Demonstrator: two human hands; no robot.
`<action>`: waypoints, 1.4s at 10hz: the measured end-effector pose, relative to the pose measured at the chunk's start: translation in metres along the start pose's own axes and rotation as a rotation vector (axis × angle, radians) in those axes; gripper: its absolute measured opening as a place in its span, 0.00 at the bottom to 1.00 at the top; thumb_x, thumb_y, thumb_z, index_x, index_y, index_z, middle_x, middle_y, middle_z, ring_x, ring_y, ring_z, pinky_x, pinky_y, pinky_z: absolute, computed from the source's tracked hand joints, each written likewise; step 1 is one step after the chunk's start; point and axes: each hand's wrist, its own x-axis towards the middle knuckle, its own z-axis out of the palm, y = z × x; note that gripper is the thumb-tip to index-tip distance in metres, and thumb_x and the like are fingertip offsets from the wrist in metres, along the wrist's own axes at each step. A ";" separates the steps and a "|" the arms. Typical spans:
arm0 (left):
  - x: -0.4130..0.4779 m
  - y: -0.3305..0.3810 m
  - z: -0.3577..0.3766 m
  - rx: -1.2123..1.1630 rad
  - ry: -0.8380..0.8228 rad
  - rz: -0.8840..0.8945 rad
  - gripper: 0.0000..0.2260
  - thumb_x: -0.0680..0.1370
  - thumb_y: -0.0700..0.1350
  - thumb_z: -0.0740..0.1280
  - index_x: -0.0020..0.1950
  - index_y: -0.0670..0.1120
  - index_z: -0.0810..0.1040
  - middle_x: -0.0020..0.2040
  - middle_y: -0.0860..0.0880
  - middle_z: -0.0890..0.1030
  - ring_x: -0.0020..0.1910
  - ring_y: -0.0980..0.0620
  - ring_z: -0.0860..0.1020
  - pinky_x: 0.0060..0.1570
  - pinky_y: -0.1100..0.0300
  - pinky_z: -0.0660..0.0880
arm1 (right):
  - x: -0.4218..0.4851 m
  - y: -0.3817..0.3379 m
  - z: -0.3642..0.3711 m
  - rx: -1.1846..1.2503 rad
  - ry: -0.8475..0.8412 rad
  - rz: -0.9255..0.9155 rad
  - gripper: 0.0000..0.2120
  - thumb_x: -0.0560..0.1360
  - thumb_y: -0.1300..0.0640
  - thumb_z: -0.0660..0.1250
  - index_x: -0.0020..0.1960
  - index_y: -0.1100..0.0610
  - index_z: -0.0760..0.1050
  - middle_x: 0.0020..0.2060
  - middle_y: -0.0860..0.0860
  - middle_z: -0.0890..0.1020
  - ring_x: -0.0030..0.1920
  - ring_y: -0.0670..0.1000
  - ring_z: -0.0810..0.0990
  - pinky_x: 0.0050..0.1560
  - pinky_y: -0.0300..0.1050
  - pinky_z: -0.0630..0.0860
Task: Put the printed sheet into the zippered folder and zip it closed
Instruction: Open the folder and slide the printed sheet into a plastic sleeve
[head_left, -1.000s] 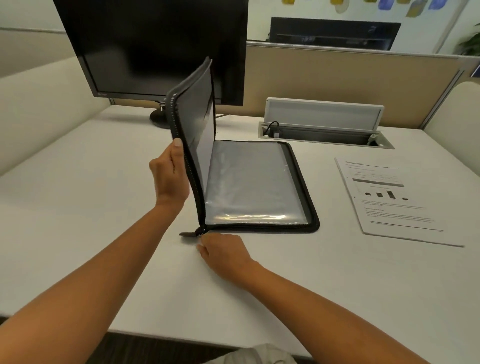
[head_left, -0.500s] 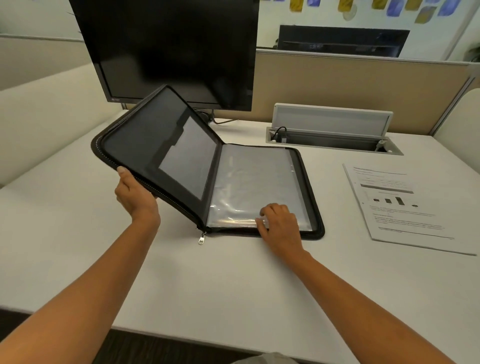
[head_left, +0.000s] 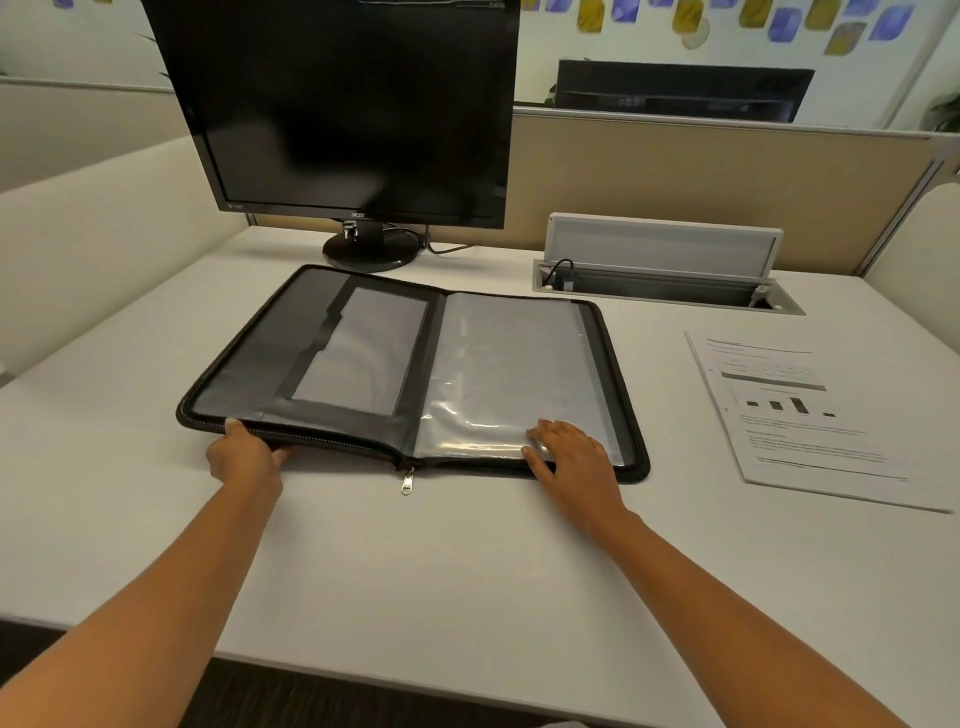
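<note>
The black zippered folder (head_left: 363, 364) lies spread open on the white desk, its left cover nearly flat. Clear plastic sleeves (head_left: 514, 374) fill its right half. My left hand (head_left: 244, 457) grips the near edge of the left cover, thumb on top and fingers curled under it. My right hand (head_left: 569, 457) rests flat on the near corner of the sleeves. The metal zipper pull (head_left: 408, 480) hangs at the spine's near end. The printed sheet (head_left: 800, 410), with a small bar chart, lies on the desk to the right of the folder, untouched.
A dark monitor (head_left: 353, 104) on a round stand (head_left: 371, 249) is just behind the folder. An open cable box (head_left: 665, 280) with a raised lid sits at the back right. Beige partitions (head_left: 701, 182) enclose the desk (head_left: 441, 571).
My left hand has lowered the folder's left cover from upright to almost flat on the desk. My right hand moved from the zipper end onto the plastic sleeves.
</note>
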 end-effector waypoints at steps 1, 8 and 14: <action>0.008 -0.003 -0.006 0.047 0.018 -0.013 0.17 0.80 0.46 0.60 0.65 0.37 0.69 0.63 0.41 0.72 0.57 0.41 0.76 0.51 0.52 0.78 | -0.001 0.000 0.001 0.006 0.002 -0.004 0.18 0.79 0.48 0.56 0.66 0.52 0.68 0.69 0.50 0.69 0.71 0.50 0.63 0.70 0.47 0.58; -0.038 -0.028 0.022 1.024 -0.839 1.096 0.13 0.76 0.37 0.64 0.61 0.41 0.76 0.63 0.44 0.76 0.66 0.46 0.70 0.71 0.48 0.59 | -0.003 0.003 0.001 -0.007 0.017 -0.018 0.17 0.78 0.48 0.56 0.65 0.51 0.70 0.68 0.49 0.71 0.70 0.50 0.65 0.69 0.47 0.60; -0.044 -0.018 0.015 1.233 -1.105 1.654 0.06 0.67 0.41 0.75 0.42 0.44 0.84 0.51 0.45 0.81 0.56 0.43 0.77 0.51 0.48 0.76 | -0.004 0.005 0.005 -0.007 0.043 -0.030 0.17 0.78 0.49 0.57 0.65 0.51 0.70 0.68 0.50 0.71 0.69 0.50 0.65 0.69 0.47 0.61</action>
